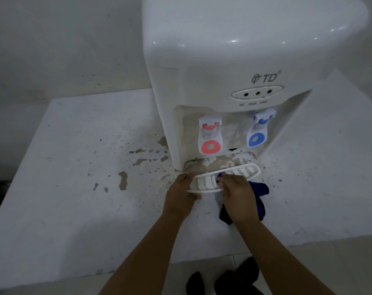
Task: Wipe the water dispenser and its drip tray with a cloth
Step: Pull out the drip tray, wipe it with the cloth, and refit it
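Observation:
A white water dispenser (pixel 223 60) stands on a white counter, with a red tap (pixel 210 135) and a blue tap (pixel 257 129). Its white slotted drip tray (pixel 244 170) is pulled out and tilted in front of the stained recess. My left hand (pixel 181 193) grips the tray's left end. My right hand (pixel 238 196) holds a dark blue cloth (pixel 258 188) and presses it onto the tray's slots near the middle. Most of the cloth hangs below and behind that hand.
The white counter (pixel 74 167) carries brown stains and specks left of the dispenser and around the tray. Its front edge runs just below my forearms. A grey wall stands behind. Dark shoes (pixel 234 279) show on the floor below.

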